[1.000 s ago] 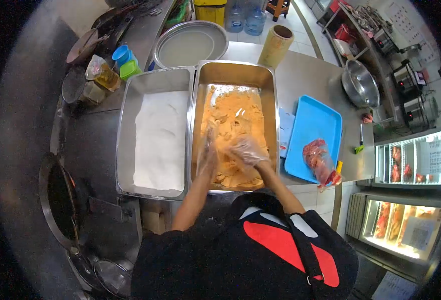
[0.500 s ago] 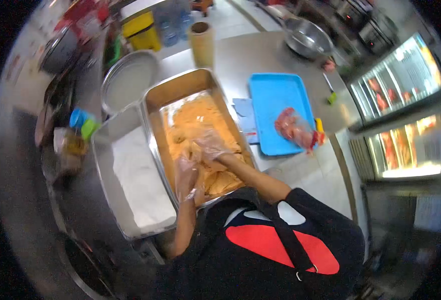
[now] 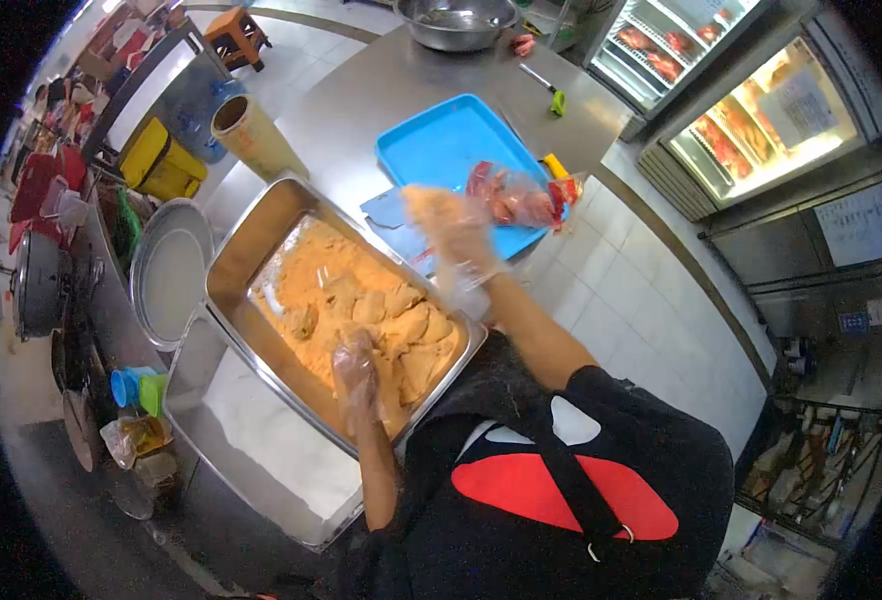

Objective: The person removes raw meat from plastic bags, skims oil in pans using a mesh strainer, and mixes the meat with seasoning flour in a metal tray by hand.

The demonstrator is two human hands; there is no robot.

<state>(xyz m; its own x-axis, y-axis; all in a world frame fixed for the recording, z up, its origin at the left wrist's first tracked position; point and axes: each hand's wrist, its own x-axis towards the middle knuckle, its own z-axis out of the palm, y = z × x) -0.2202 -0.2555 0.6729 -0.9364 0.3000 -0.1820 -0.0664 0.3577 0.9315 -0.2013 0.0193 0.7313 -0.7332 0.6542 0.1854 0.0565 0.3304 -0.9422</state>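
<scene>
My left hand point(image 3: 357, 372), in a clear plastic glove, is low in the metal pan point(image 3: 238, 283), touching the orange powder point(image 3: 321, 262); its fingers are too smeared to read. Several coated lumps point(image 3: 396, 315) lie in that powder. My right hand point(image 3: 456, 240), gloved and dusted orange, is raised over the pan's right rim, near the blue tray point(image 3: 431, 140). An orange-coated piece point(image 3: 429, 205) appears at its fingers, blurred. On the tray's right side lies a plastic bag of red meat point(image 3: 511, 195).
A second pan point(image 3: 271, 435) of white powder adjoins on the left. Beyond stand a round metal tray point(image 3: 173, 275) and a film roll point(image 3: 258, 138). A steel bowl point(image 3: 456, 22) and a green-handled tool point(image 3: 558, 102) are at the back. Lit fridges point(image 3: 746, 125) stand right.
The view has turned to the right. My right hand has lifted out of the orange powder and moved toward the blue tray. My left hand stays in the pan.
</scene>
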